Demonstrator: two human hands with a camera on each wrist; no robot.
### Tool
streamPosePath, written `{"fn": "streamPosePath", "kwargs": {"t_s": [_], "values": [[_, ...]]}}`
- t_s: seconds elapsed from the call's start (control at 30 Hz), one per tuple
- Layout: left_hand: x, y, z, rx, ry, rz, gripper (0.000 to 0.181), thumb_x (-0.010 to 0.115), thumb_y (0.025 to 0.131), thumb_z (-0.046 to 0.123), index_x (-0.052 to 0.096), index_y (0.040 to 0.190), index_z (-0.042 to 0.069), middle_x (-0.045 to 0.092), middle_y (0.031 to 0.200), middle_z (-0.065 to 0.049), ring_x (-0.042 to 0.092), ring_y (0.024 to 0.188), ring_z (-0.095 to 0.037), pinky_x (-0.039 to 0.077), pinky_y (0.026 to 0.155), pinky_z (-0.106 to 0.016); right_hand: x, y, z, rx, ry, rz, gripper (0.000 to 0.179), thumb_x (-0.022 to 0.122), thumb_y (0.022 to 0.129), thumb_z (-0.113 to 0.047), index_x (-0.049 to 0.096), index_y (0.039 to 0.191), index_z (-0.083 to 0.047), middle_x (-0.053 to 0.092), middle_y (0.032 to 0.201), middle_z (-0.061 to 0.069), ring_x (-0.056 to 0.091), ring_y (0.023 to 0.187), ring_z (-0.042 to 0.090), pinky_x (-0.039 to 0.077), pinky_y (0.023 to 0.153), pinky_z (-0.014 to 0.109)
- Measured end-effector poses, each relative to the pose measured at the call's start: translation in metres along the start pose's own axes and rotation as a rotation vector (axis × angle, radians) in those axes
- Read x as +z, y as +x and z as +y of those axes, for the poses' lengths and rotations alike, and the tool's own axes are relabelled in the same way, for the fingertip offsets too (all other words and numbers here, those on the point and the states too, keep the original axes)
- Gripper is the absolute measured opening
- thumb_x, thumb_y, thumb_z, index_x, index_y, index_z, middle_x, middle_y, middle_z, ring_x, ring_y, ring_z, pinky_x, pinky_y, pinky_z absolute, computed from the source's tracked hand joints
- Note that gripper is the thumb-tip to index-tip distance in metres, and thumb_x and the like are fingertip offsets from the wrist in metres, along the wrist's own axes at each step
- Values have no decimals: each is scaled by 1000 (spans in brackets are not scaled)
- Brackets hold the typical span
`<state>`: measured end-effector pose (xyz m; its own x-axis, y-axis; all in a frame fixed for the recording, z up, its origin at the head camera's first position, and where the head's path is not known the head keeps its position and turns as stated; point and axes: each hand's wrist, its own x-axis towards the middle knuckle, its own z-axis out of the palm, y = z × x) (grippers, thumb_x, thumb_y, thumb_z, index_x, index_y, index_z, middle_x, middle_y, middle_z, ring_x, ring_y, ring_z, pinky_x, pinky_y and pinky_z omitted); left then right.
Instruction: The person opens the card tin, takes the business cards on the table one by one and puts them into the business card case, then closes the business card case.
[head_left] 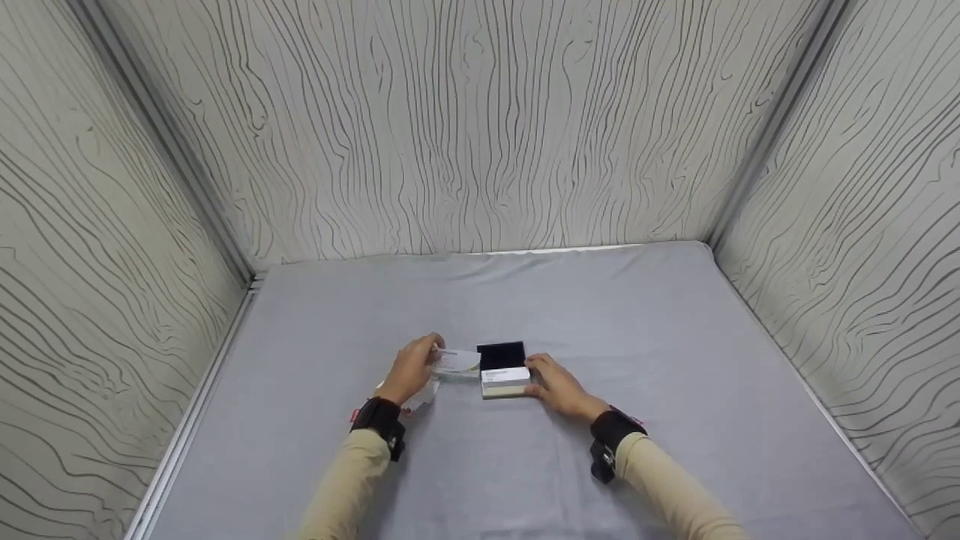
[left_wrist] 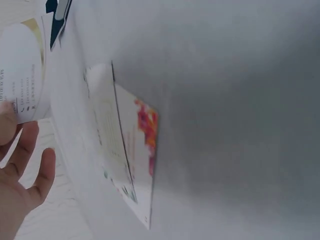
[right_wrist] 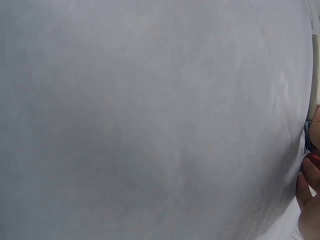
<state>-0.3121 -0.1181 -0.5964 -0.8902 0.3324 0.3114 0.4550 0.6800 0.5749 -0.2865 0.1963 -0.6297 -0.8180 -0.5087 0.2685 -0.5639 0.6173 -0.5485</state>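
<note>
My left hand (head_left: pixel 410 369) pinches a white business card (head_left: pixel 456 361) printed with small text and a gold curve. In the left wrist view, the thumb lies on the face of that card (left_wrist: pixel 25 75), while other fingers (left_wrist: pixel 45 175) extend away from it. Just right of the card sits a small card box (head_left: pixel 501 355) with a dark inside and white cards (head_left: pixel 505 376) at its near part. My right hand (head_left: pixel 559 386) grips the box's right side, thumb near the front corner and fingers farther back. Only part of the right hand (right_wrist: pixel 311 175) shows in the right wrist view.
Below my left wrist, loose white cards (left_wrist: pixel 107 125), one with an orange-red floral print (left_wrist: pixel 147 125), overlap on the grey tablecloth (head_left: pixel 637 315). Wood-grain patterned walls (head_left: pixel 465 127) surround the table at the back and both sides.
</note>
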Motion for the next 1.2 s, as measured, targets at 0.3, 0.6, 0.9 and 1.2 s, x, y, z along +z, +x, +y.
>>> {"fn": "streamPosePath", "kwargs": {"t_s": [0.3,0.6,0.9,1.2], "values": [[25,16,20,104,-81,18,15,60,91,-7,58,101,3,66,96,-12,64,92,-28,52,83,-44,-2,-2,-1,29,-2,12,44,69,91,-8,54,125,15,54,128,26,51,121,43,39,102,54],[45,19,29,114,-133,-1,14,63,88,-9,59,97,0,63,92,-10,62,87,-25,52,79,-41,2,0,-2,63,24,-32,43,67,93,-10,53,127,12,52,131,24,49,125,41,37,104,53],[51,20,36,114,-114,-40,12,61,90,-9,62,97,1,68,98,-11,65,93,-24,52,82,-41,-1,0,-2,31,32,-27,39,65,94,-10,54,126,8,52,132,24,48,126,41,35,105,53],[56,22,35,166,-81,-8,17,61,90,-9,63,104,-1,68,100,-15,66,94,-29,52,84,-43,0,-1,0,-3,52,-1,44,66,92,-8,50,127,14,51,129,28,49,123,44,35,104,55]]}}
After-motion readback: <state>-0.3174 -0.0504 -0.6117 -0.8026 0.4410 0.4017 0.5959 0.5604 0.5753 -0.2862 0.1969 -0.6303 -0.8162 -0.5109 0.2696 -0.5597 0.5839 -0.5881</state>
